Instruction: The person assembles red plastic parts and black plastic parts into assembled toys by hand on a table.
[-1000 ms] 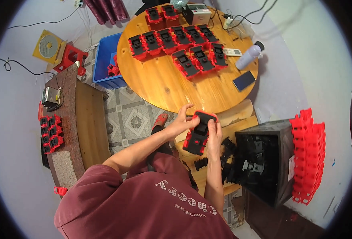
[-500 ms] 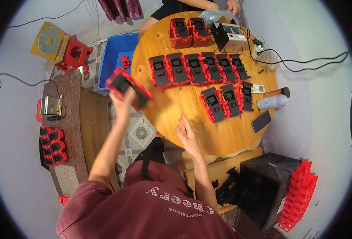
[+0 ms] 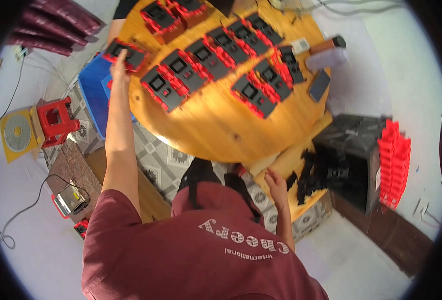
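Note:
My left hand (image 3: 120, 69) reaches out to the far left, closed on the edge of a red-framed plastic unit (image 3: 137, 54) with a black face. It holds the unit over the rim of the blue plastic tub (image 3: 93, 95) and the left edge of the round wooden table (image 3: 196, 132). My right hand (image 3: 277, 186) hangs low at the right with nothing in it, its fingers loosely apart. Closest to it are loose black plastic pieces (image 3: 307, 175) on a wooden bench (image 3: 298, 160). Several similar red and black units (image 3: 208, 57) lie in rows on the table.
Beside the bench lies a large black box (image 3: 351, 130), its dark opening facing the bench. Nested red frames (image 3: 395, 165) are stacked against it. A phone (image 3: 320, 86) and a purple bottle (image 3: 326, 59) rest at the table's right edge. A red stool (image 3: 57, 121) stands left of the tub.
My left hand has carried the unit farther out, up and to the left. My right hand has moved off the table, down toward the black pieces. The whole view has turned.

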The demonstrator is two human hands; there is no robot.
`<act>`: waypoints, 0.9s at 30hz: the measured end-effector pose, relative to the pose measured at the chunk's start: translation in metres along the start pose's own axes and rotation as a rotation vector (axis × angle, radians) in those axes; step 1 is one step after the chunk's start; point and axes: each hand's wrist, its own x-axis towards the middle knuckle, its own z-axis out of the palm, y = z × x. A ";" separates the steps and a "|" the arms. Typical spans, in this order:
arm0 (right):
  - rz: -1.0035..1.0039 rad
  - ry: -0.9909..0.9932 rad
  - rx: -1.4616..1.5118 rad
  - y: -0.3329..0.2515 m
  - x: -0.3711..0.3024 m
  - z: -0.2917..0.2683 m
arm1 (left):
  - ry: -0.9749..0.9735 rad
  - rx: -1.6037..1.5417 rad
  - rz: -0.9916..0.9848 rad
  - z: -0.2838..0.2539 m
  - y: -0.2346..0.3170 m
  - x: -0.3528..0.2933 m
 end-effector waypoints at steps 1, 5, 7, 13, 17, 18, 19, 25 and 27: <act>-0.005 0.045 0.054 0.003 -0.008 -0.002 | 0.175 0.023 0.198 -0.015 -0.001 0.000; -0.026 0.097 0.000 -0.003 -0.007 0.016 | 0.169 -0.149 0.312 -0.098 0.009 -0.073; -0.071 0.008 0.033 -0.016 -0.003 0.039 | -0.021 0.108 0.047 -0.082 -0.008 -0.172; -0.052 -0.321 0.039 -0.047 0.026 0.091 | -0.310 0.292 -0.674 -0.002 -0.092 -0.382; 0.007 -0.166 0.342 -0.044 0.029 0.104 | -0.359 0.092 -0.509 0.062 -0.159 -0.373; -0.082 -0.057 0.438 -0.029 0.032 0.104 | -0.436 0.044 -0.470 0.072 -0.166 -0.365; -0.097 -0.015 0.408 -0.017 0.032 0.098 | -0.516 0.105 -0.521 0.079 -0.170 -0.354; -0.039 0.003 0.322 0.051 0.011 0.039 | -0.429 0.211 -0.360 0.106 -0.196 -0.322; 0.001 0.262 0.163 0.105 0.015 0.010 | -0.429 0.318 -0.528 0.096 -0.190 -0.311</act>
